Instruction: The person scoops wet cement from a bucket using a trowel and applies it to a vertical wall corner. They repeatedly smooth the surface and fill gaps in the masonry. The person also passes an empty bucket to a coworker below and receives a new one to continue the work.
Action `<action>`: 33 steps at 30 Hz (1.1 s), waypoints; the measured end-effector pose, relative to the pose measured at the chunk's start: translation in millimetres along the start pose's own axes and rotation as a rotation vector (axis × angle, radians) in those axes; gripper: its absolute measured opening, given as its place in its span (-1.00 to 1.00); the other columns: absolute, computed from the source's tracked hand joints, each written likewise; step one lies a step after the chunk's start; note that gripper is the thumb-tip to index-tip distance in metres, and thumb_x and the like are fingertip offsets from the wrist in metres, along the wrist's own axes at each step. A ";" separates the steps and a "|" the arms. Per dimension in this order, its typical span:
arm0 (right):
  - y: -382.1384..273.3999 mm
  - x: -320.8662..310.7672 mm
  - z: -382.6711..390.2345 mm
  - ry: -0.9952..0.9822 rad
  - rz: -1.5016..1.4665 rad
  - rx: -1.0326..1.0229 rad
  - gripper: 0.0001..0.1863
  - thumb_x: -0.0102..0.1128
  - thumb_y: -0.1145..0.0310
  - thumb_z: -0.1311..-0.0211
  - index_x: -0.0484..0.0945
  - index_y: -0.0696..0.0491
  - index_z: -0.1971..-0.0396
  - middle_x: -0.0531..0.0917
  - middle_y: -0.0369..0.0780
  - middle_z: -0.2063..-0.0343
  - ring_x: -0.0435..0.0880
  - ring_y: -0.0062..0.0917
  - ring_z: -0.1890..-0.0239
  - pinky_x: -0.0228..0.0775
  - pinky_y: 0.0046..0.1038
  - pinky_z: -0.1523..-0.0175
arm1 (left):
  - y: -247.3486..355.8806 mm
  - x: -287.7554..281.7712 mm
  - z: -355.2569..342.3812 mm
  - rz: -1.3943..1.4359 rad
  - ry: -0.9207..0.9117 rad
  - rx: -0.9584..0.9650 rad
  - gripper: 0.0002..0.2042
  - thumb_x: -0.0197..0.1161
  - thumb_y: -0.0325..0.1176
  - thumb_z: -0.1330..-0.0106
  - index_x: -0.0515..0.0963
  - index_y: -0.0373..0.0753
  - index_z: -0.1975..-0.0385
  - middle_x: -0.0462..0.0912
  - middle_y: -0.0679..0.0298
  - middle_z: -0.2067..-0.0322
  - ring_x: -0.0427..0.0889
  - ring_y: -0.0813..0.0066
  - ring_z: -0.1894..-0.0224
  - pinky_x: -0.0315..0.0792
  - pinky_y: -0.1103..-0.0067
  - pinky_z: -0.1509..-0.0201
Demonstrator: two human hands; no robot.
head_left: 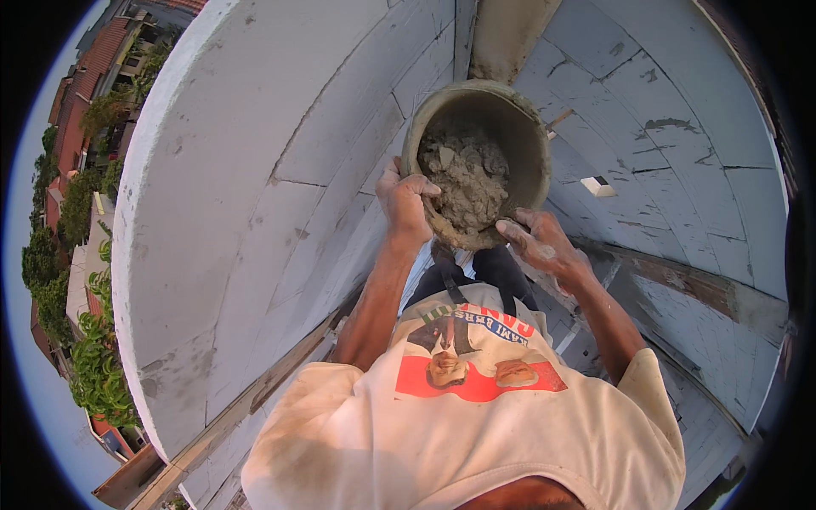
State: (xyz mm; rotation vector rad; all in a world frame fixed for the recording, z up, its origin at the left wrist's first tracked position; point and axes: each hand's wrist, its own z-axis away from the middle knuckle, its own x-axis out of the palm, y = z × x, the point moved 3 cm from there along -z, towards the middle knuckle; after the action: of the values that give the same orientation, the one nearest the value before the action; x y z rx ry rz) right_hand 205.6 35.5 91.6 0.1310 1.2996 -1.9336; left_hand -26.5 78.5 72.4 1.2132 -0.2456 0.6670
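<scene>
A round grey bucket point(529, 127), its rim crusted with dried cement, is held out in front of my body. Wet grey mortar point(467, 178) lies lumpy inside it. My left hand point(406, 200) grips the rim on the near left, thumb hooked over the edge. On the near right, my right hand point(542, 242) is closed on the same rim, with pale cement smears on its fingers. The bucket tilts toward me, so its inside shows; its underside is hidden.
A grey block wall point(280, 187) rises close on my left, with rooftops and trees point(76, 204) beyond. Another block wall point(671, 136) with a small square hole point(598, 186) stands on my right. A concrete column point(510, 38) is ahead; a wooden beam point(680, 276) runs along the right wall.
</scene>
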 end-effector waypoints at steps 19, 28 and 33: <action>-301.3 -434.9 -6.2 0.200 0.010 -0.451 -0.66 0.22 0.18 -0.38 0.64 0.23 0.27 0.57 -0.28 0.67 0.42 -0.79 0.81 0.28 -0.74 0.77 | -55.3 11.4 -0.2 0.196 0.506 -0.171 -0.67 0.10 -0.66 -0.02 0.45 -0.25 0.17 0.50 0.17 0.28 0.57 0.21 0.28 0.61 0.20 0.14; -352.1 -497.8 -103.1 1.064 1.407 -0.600 -0.67 0.25 0.22 -0.36 0.64 0.24 0.18 0.60 -0.20 0.57 0.58 -0.51 0.59 0.51 -0.44 0.41 | -97.2 18.1 -12.6 0.229 0.449 -0.115 -0.63 0.13 -0.71 0.04 0.49 -0.26 0.17 0.52 0.21 0.29 0.57 0.26 0.28 0.57 0.30 0.21; -265.7 -437.3 -56.2 1.369 1.194 -1.003 -0.64 0.27 0.22 -0.38 0.63 0.25 0.09 0.67 -0.12 0.44 0.66 -0.39 0.44 0.56 -0.35 0.25 | -93.6 23.6 -20.6 0.132 0.488 -0.206 -0.68 0.16 -0.72 0.06 0.47 -0.31 0.24 0.52 0.17 0.30 0.58 0.24 0.25 0.58 0.29 0.19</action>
State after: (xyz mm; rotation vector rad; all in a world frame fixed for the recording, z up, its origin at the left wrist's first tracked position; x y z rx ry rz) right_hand 314.0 364.7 472.1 1.4517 2.0501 0.1317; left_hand 44.1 87.8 4.0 0.8119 0.0157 1.0047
